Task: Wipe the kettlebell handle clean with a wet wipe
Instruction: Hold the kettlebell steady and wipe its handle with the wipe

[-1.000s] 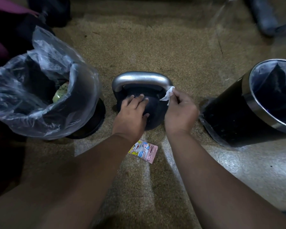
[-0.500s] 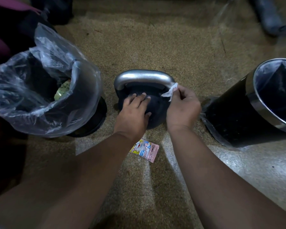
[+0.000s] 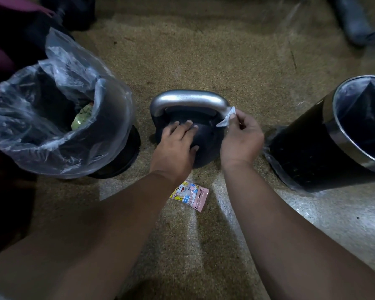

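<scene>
A black kettlebell (image 3: 206,144) with a silver handle (image 3: 187,99) stands on the speckled floor in the middle of the view. My left hand (image 3: 174,148) rests flat on top of its dark body, fingers straight. My right hand (image 3: 241,137) pinches a small white wet wipe (image 3: 227,118) and holds it against the right leg of the handle, just below the bend.
A bin lined with a clear bag (image 3: 59,122) stands to the left of the kettlebell, with some rubbish inside. A black bin with a metal rim (image 3: 333,135) stands to the right. A pink wipe sachet (image 3: 189,194) lies on the floor between my forearms.
My right hand has slid the wipe a little upward along the right side of the handle. My left hand stays on the kettlebell body.
</scene>
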Motion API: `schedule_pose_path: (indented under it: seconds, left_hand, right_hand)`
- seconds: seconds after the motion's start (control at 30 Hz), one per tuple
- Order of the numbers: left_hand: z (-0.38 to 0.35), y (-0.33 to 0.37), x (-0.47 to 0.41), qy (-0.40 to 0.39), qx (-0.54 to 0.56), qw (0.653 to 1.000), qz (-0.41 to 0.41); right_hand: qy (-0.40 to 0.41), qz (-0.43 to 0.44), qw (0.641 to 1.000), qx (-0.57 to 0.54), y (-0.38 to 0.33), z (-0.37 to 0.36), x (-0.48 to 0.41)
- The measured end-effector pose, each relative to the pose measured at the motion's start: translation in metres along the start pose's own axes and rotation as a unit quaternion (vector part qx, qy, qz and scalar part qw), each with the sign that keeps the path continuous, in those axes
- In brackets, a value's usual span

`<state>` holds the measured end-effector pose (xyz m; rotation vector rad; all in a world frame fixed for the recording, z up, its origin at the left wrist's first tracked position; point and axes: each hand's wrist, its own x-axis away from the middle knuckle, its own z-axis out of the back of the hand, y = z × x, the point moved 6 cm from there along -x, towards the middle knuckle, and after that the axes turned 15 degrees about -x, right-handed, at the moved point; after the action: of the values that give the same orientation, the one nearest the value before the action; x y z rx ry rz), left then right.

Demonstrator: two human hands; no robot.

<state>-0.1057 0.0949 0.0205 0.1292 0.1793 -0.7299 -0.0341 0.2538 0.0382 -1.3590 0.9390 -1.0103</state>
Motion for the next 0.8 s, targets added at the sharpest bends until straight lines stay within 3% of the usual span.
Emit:
schedule_pose_path:
  seconds: [0.8]
  left_hand:
    - [-0.001,0.0,0.001,-0.013,0.005,1.0,0.016]
  right_hand:
    - [-0.062,0.031,0.994,0.085,-0.013,-0.002,-0.012]
